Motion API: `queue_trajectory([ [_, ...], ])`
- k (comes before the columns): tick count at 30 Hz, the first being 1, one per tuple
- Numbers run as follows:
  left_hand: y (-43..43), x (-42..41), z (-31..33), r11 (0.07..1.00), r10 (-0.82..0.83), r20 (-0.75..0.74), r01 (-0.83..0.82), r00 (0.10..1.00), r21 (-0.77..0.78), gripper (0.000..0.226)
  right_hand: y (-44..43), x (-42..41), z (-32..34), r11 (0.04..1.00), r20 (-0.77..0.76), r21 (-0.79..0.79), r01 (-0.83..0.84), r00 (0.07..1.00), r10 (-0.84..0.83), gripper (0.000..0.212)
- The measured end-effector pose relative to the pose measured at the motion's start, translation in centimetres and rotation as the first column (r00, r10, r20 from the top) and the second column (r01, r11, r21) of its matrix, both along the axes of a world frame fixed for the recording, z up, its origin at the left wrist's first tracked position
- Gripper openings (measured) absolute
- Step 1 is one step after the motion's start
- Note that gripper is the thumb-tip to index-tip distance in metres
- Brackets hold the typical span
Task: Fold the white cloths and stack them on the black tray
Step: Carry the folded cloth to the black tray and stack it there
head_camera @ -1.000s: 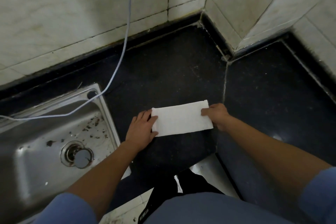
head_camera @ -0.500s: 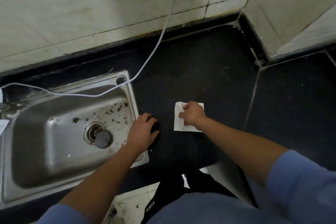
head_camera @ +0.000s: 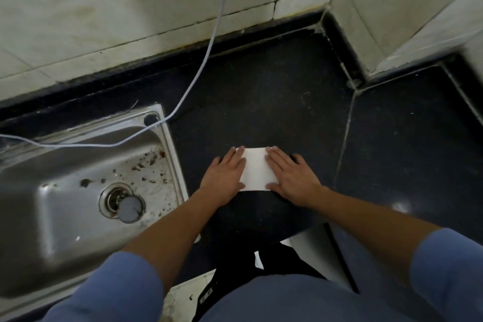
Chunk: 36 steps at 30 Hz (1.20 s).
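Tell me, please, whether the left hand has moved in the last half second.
Yes. The left hand has shifted right, away from the sink, onto the left edge of the cloth.

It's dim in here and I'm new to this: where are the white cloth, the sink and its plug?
white cloth [head_camera: 257, 168]: head view, its uncovered middle.
sink [head_camera: 52, 230]: head view, bare basin floor.
plug [head_camera: 130, 208]: head view, its round top.
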<state>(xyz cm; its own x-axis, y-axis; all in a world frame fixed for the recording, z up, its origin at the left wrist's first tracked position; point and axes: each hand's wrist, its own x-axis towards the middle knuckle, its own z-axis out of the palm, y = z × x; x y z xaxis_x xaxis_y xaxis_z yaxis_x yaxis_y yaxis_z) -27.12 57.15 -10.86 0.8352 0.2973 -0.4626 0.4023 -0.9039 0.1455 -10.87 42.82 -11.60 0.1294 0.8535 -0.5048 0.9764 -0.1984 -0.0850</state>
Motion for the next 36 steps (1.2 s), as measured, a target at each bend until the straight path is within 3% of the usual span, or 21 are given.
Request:
queue_trajectory([
  [7,0.2,-0.2,-0.4,1.000,-0.004,-0.023,0.003,1.000,-0.025,0.072,-3.0,2.0,-0.6,0.997,0.093,-0.019,0.078,0.993,-0.076,0.080],
  [13,-0.3,-0.7,1.7,0.994,0.111,0.061,-0.109,0.992,-0.026,0.069,0.8,2.1,1.3,0.978,-0.026,0.188,0.092,0.996,-0.089,0.066],
  [18,-1.5,-5.6,2.8,0.946,0.324,0.101,-0.322,0.941,-0.034,0.052,6.2,1.6,1.4,0.997,-0.058,0.033,0.065,0.996,-0.063,0.068],
  [25,-3.8,-12.0,3.6,0.855,0.517,0.053,-0.519,0.854,0.010,0.041,8.5,1.0,1.5,0.964,-0.219,-0.200,0.173,0.951,-0.216,0.041],
  [30,-3.6,-11.5,4.2,0.836,0.549,0.076,-0.547,0.832,-0.048,0.037,7.2,0.2,3.0,0.966,-0.382,-0.133,0.221,0.888,-0.256,0.016],
  [33,-2.4,-9.9,5.1,0.859,0.512,0.111,-0.507,0.852,-0.072,0.032,5.4,0.0,5.4,0.968,-0.408,-0.014,0.249,0.883,-0.233,0.018],
  [36,-0.9,-8.0,6.5,0.898,0.441,0.136,-0.436,0.887,-0.062,0.033,3.3,0.0,8.0,0.951,-0.336,0.137,0.277,0.916,-0.218,0.023],
])
